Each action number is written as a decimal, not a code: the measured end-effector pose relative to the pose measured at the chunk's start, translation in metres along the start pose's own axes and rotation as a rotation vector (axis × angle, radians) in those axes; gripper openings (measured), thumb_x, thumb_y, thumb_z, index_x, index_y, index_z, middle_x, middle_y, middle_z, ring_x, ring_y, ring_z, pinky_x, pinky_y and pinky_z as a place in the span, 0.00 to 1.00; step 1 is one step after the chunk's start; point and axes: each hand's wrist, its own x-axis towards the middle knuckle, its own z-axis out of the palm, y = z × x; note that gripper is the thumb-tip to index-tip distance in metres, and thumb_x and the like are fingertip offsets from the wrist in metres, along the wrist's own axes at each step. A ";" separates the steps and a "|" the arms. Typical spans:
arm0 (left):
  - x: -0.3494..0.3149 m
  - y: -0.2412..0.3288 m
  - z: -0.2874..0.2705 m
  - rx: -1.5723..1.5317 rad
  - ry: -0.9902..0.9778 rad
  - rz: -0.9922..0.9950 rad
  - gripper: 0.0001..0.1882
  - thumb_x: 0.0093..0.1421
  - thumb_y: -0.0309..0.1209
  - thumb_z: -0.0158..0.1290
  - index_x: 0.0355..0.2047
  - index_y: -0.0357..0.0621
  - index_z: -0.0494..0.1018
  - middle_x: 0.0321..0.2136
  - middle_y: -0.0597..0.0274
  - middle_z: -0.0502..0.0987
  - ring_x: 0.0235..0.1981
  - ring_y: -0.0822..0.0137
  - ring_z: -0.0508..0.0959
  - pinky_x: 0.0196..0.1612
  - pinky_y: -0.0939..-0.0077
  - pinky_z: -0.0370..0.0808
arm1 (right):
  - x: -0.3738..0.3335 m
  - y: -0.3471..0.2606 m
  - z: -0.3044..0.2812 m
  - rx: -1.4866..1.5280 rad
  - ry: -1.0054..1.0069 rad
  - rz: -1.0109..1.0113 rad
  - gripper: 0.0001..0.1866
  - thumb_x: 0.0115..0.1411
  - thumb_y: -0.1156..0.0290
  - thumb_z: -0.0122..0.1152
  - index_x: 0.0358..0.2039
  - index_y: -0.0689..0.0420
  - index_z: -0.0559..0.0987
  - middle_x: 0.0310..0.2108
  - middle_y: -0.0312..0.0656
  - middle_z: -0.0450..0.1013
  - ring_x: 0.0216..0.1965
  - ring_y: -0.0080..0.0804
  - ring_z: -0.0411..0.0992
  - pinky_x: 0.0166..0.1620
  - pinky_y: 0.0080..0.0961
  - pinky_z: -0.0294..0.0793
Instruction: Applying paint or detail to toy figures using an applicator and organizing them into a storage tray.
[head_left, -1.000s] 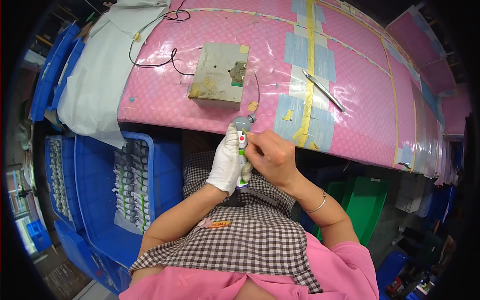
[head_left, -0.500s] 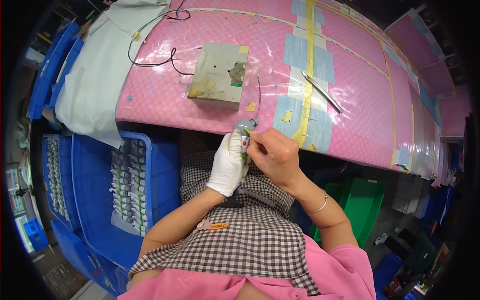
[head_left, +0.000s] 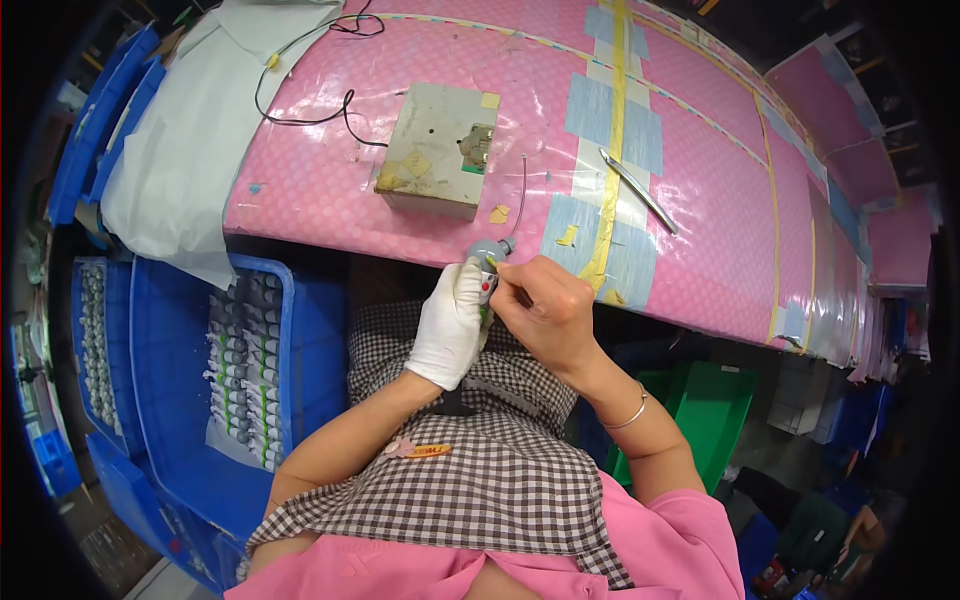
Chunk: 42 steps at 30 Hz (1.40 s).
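A small grey-and-white figurine [head_left: 487, 252] with a red dot and a rounded grey top is held just off the table's near edge. My left hand [head_left: 447, 325], in a white glove, is closed around it. Against its right side, my bare right hand [head_left: 548, 305] has its fingers pinched together; what they hold, if anything, is hidden by the fingers. A bit of yellow-green shows on the figurine beside my right fingertips. From near the figurine's top, a thin dark wire [head_left: 525, 185] runs up over the table.
A worn metal box [head_left: 430, 150] with a black cord sits on the pink-covered table [head_left: 330, 190]. Metal tweezers [head_left: 640, 192] lie right of it. At left, a blue bin [head_left: 170, 400] contains rows of similar grey-and-white pieces [head_left: 240, 370]; a green bin [head_left: 712, 410] stands at right.
The view has shifted slightly, so the table and bins sit a little differently. Both hands keep nearly the same hold at the figurine.
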 end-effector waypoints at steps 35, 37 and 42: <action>0.007 0.071 -0.046 -0.083 -0.210 -0.042 0.13 0.59 0.35 0.51 0.40 0.41 0.63 0.20 0.65 0.69 0.12 0.76 0.67 0.14 0.81 0.63 | 0.102 0.052 0.009 0.532 -0.263 0.440 0.09 0.54 0.69 0.54 0.23 0.61 0.78 0.14 0.30 0.65 0.11 0.14 0.57 0.13 0.13 0.52; 0.021 0.081 -0.052 -0.158 -0.157 0.096 0.14 0.61 0.35 0.50 0.42 0.40 0.64 0.27 0.63 0.71 0.19 0.75 0.71 0.24 0.81 0.70 | 0.105 0.058 0.007 0.627 -0.305 0.502 0.09 0.55 0.69 0.54 0.25 0.61 0.78 0.16 0.31 0.66 0.11 0.13 0.56 0.13 0.13 0.52; 0.033 0.083 -0.064 -0.440 -0.316 -0.073 0.15 0.62 0.37 0.49 0.43 0.39 0.66 0.31 0.62 0.73 0.30 0.68 0.76 0.38 0.72 0.75 | 0.104 0.066 -0.010 1.304 -0.481 0.936 0.08 0.57 0.69 0.54 0.31 0.60 0.76 0.21 0.31 0.69 0.10 0.11 0.53 0.13 0.12 0.51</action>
